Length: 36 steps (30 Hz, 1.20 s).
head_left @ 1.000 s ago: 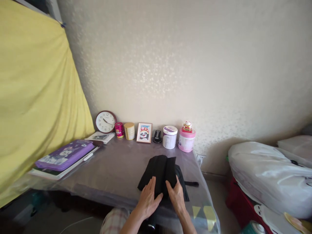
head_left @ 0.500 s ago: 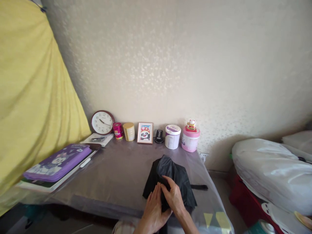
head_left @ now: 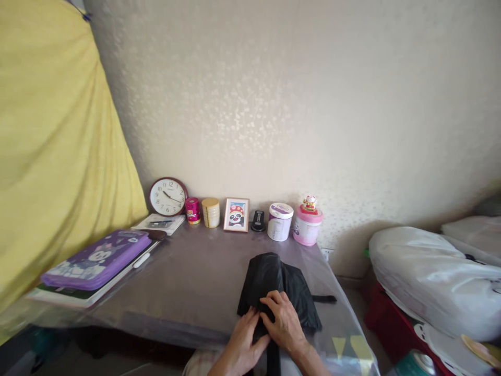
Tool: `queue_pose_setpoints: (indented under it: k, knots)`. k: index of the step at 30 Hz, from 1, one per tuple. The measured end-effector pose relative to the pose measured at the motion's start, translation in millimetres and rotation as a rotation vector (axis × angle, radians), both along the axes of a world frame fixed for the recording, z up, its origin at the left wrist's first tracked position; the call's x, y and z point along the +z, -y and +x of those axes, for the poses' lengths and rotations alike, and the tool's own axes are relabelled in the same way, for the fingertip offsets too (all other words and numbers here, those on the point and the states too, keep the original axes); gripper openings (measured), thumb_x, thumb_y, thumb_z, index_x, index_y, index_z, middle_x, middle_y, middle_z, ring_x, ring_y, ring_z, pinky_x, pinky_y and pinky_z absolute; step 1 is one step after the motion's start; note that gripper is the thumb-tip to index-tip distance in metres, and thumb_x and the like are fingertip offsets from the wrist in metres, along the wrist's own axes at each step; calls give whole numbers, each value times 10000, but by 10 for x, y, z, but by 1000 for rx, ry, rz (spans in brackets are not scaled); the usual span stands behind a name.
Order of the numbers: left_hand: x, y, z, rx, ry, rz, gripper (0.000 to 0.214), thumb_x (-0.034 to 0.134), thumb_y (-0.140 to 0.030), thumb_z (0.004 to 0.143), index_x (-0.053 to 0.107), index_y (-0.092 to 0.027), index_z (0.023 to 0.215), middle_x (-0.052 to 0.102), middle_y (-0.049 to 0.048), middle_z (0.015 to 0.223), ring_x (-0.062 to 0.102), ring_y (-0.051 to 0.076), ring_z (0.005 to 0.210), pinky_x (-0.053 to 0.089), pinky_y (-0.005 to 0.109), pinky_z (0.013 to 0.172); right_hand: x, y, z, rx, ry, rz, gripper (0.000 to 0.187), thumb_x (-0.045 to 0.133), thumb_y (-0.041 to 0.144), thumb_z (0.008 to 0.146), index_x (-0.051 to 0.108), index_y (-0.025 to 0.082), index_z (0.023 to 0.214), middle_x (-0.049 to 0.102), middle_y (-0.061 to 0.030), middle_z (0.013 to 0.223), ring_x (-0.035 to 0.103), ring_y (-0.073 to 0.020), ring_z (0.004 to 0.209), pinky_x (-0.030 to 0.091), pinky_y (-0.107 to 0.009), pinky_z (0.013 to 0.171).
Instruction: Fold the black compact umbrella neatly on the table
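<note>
A black folding umbrella (head_left: 260, 277) lies loosely folded near the front right of the table, its fabric spread in pleats. The thin strap (head_left: 324, 298) sticks out to the right, and a dark shaft or handle (head_left: 273, 360) points toward me between my wrists. My left hand (head_left: 247, 339) grips the fabric at the near side, fingertips pressed on a fold. Beside it, my right hand (head_left: 285, 321) has bent fingers closed on the pleats. The fabric under both hands is partly hidden.
Along the wall stand a clock (head_left: 168, 197), a pink tin (head_left: 192, 210), a yellow-lidded jar (head_left: 211, 213), a picture frame (head_left: 236, 214) and two tubs, one white (head_left: 280, 223), one pink (head_left: 307, 230). A purple case (head_left: 96, 259) lies left. White bags (head_left: 434, 277) sit right of the table.
My right hand's fingers have curled over the fabric and the hands are slightly farther apart. The umbrella's folds have shifted, and more of the dark shaft shows. The view has moved slightly.
</note>
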State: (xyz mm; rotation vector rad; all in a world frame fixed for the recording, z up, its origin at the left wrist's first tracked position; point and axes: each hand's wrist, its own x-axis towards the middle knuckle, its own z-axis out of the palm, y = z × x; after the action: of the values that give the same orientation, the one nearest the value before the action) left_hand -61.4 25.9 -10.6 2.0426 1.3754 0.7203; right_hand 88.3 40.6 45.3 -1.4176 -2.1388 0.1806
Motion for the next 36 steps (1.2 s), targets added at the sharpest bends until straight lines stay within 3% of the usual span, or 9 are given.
queue_pose_setpoints:
  k: [3,6,10,13,19,22,26,31,36]
  knots:
    - [-186,75,-131,55,52,76,455,440,-390,816,539,-225,1228,502,78,1332,446,264,1242,365,418,1050,2,47,-11,7,68,39,236,560,142,772,670,233,960,610,-43,968,534,-199,888,442,-316,811]
    - [-226,160,-231,94,95,98,431,375,-396,853,562,-231,1204,550,57,1285,478,233,1217,380,391,1043,-4,79,-29,6,109,65,210,534,148,815,675,243,938,625,-29,963,532,-191,885,429,-309,781]
    - [-58,216,-318,119,148,110,416,332,-387,879,582,-232,1174,589,40,1239,510,201,1186,397,355,1034,-11,119,-66,-2,151,98,208,495,167,863,681,261,869,646,-11,913,527,-182,864,393,-303,731]
    - [137,147,-247,101,190,135,421,315,-378,900,577,-202,1179,576,50,1255,482,198,1213,388,359,1046,-38,137,-80,-11,150,110,206,486,183,882,675,263,862,650,-5,892,520,-175,851,366,-294,710]
    - [441,-218,237,-67,158,150,410,303,-346,928,549,-200,1222,499,34,1340,357,207,1305,298,424,1096,-186,139,-53,-64,189,120,179,511,159,844,666,210,919,652,-48,866,502,-203,823,357,-312,701]
    - [492,-427,420,-194,37,127,424,263,-340,941,533,-212,1241,435,18,1391,278,212,1343,257,449,1103,-242,152,-19,-37,166,125,250,504,137,810,655,223,990,659,-64,957,494,-234,911,362,-332,746]
    - [499,-705,496,-268,-99,91,420,206,-344,962,514,-322,1246,368,-55,1430,189,199,1373,193,472,1110,-232,172,16,-11,41,79,255,502,109,798,661,267,918,661,-17,964,498,-220,893,361,-327,751]
    - [452,-1048,547,-232,-206,131,361,280,-357,952,540,-385,1202,285,-78,1470,166,215,1379,167,491,1104,-211,146,42,46,-69,21,301,501,122,824,629,307,1023,660,13,960,523,-187,843,374,-299,722]
    - [386,-1319,635,-151,-201,172,314,362,-331,930,579,-390,1149,272,-82,1476,182,204,1374,158,472,1108,-388,63,82,84,-103,89,300,530,155,806,627,317,1040,676,8,997,552,-194,835,395,-296,694]
